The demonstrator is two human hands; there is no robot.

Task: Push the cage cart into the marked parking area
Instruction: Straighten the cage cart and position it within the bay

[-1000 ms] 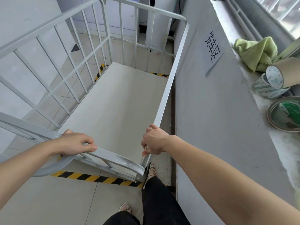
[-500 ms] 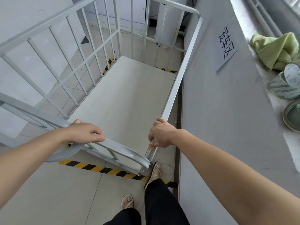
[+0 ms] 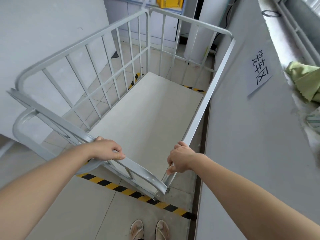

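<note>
Cage cart point(image 3: 124, 63) frame was pale grey metal, barred sides forming a grid; its deck point(image 3: 147, 118) plain off-white. Floor tape point(image 3: 121, 188) was yellow/black diagonal stripes, same pattern at far edge. Wall point(image 3: 251, 144) light grey, white paper sign point(image 3: 260, 71) with black characters. Cloth point(image 3: 304, 78) on ledge was pale green. Box point(image 3: 169, 2) at top was yellow. Floor tiles point(image 3: 69, 213) beige-grey.

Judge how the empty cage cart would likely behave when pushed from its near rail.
The cage cart probably rolls lightly: its deck is bare and its sides are open bars. It looks stiff, being a metal frame. With the left hand and right hand gripping the near end, it may swing toward the wall.
</note>
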